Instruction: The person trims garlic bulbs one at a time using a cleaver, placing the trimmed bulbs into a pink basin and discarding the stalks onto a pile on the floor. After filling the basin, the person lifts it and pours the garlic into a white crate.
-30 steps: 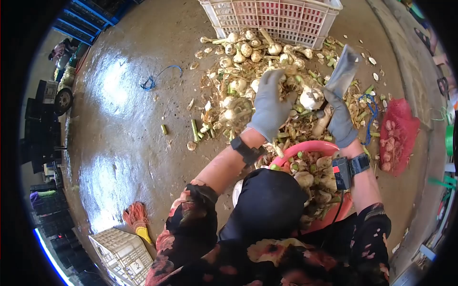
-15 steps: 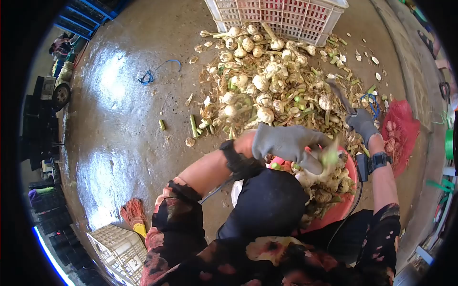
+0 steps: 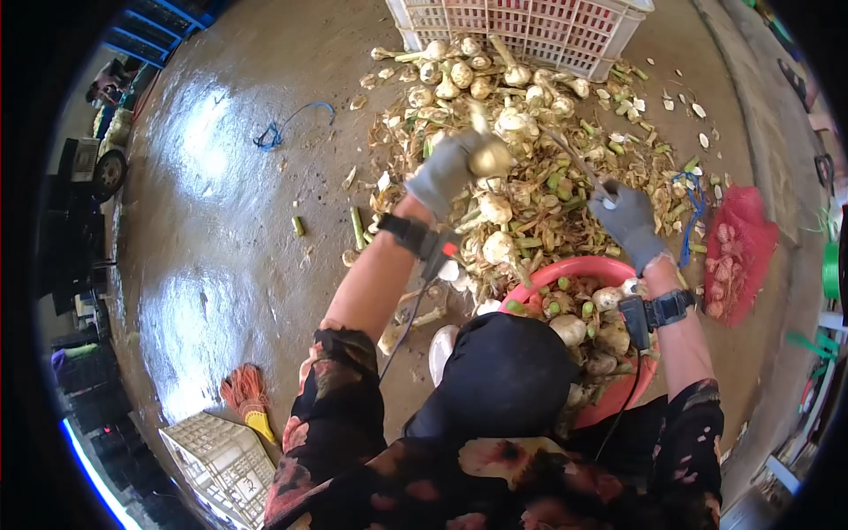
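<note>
as left hand (image 3: pixel 444 174) holds bulb (image 3: pixel 491 158), stalk (image 3: pixel 478 119) pointing away

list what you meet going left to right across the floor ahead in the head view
blue cord → left hand → bulb it grips → knife → right hand holding it → red mesh bag

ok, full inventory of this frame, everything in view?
garlic bulbs: many, whitish, heaped with stems and skins on the floor before the crate
crate: one, white, top edge
basin: one, red, at the person's lap, holds bulbs
mesh bag: one, red, floor at right
string: one, blue, floor upper left
broom: one, orange, lower left
second crate: one, white, lower left
held bulb: one, tan, in left hand
knife: one, grey, in right hand
left hand: grey glove, over the heap
right hand: grey glove, above the basin
</note>
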Available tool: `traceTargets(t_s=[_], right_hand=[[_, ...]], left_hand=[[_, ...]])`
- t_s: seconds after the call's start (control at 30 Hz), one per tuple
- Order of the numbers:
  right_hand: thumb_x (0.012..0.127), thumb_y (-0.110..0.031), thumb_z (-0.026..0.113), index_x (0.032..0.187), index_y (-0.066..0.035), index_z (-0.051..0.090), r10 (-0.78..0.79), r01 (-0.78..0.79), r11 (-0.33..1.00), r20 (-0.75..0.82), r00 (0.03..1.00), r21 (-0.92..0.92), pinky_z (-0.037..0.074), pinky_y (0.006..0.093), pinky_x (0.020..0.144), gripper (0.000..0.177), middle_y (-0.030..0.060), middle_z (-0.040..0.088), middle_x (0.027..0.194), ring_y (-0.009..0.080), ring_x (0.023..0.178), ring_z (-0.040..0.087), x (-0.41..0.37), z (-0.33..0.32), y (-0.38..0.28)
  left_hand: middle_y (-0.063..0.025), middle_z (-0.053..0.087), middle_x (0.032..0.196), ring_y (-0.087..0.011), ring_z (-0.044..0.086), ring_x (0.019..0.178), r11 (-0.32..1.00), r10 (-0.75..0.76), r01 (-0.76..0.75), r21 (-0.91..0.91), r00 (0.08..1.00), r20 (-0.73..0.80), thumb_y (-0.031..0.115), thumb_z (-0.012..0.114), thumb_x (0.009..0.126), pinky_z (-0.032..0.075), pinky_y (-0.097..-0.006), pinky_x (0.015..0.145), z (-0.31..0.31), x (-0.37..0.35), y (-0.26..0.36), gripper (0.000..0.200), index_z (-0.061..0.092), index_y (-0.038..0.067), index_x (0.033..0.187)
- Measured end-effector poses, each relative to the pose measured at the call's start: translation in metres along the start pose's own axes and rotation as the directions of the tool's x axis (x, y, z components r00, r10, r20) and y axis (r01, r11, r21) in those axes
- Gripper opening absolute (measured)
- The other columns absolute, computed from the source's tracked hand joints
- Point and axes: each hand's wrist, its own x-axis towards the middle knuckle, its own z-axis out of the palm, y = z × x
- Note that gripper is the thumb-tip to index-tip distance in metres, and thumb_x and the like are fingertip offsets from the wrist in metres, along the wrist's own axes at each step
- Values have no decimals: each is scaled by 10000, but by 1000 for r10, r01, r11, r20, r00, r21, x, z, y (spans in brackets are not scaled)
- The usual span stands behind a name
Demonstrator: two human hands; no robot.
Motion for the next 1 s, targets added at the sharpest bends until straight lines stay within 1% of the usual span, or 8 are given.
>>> traceTargets(t_s=[0.1, 0.17, 0.33, 0.43, 0.5, 0.57, 0.63, 1.0], right_hand=[[736, -318, 553, 842, -133, 631, -222, 223, 974, -9, 975, 36, 492, 376, 654, 227, 121, 631, 737, 294, 702, 614, 1, 0, -48], [742, -306, 549, 841, -114, 628, -340, 338, 937, 9, 940, 84, 488, 389, 677, 230, 119, 637, 753, 306, 732, 614, 0, 0, -46], [743, -296, 557, 874, -111, 618, 162, -149, 968, 50, 986, -201, 489, 394, 659, 235, 110, 637, 753, 304, 696, 614, 7, 8, 56], [752, -296, 555, 874, -122, 615, 55, -59, 982, -27, 998, -179, 489, 389, 628, 221, 107, 632, 749, 291, 666, 614, -10, 7, 38], [745, -281, 566, 831, -122, 592, -142, 133, 983, -63, 988, -128, 480, 388, 586, 182, 104, 616, 709, 287, 635, 606, -18, 7, -3], [713, -239, 588, 811, -125, 563, -424, 419, 906, -134, 896, -63, 467, 394, 566, 152, 103, 600, 685, 290, 627, 599, -21, 19, -28], [678, -211, 611, 831, -127, 568, -497, 486, 867, -124, 859, -108, 467, 386, 577, 179, 104, 598, 726, 302, 654, 590, -22, 28, -51], [625, -109, 631, 893, -122, 576, -474, 476, 879, -191, 859, -40, 478, 369, 621, 274, 103, 611, 809, 319, 727, 594, 3, 38, -41]], left_hand=[[-143, 626, 915, -187, 616, 825, 796, 129, -231, 559, 968, 216, 116, 506, 839, 499, -285, 746, 19, -18, -28, 307, 530, -91, 1064], [-139, 635, 890, -191, 619, 847, 841, 33, -82, 535, 995, 99, 79, 528, 820, 497, -281, 778, 27, -28, -32, 301, 529, -94, 1067], [-98, 619, 928, -179, 606, 865, 990, 94, -95, -108, 995, -14, 63, 528, 809, 483, -257, 808, 23, -45, -24, 367, 457, -49, 1151], [-79, 605, 944, -143, 590, 875, 644, 502, -413, 645, 864, 52, 73, 505, 786, 490, -268, 791, -12, -2, -93, 432, 387, -16, 1192], [-69, 609, 862, -196, 596, 786, 737, 555, -503, 452, 832, 21, 193, 567, 746, 491, -300, 707, -16, 25, -116, 326, 510, 24, 1018], [-75, 608, 804, -223, 590, 753, -275, 378, -188, 943, 880, 286, 313, 584, 762, 467, -332, 663, 10, 0, -76, 267, 597, 68, 868], [-77, 610, 821, -224, 583, 772, 143, 464, -292, 946, 864, 196, 302, 573, 784, 458, -337, 682, 6, -3, -102, 228, 604, 90, 860], [-90, 626, 736, -259, 597, 714, 136, 638, -402, 906, 735, 230, 129, 556, 724, 472, -325, 612, 35, -12, -70, 95, 618, 73, 771]])
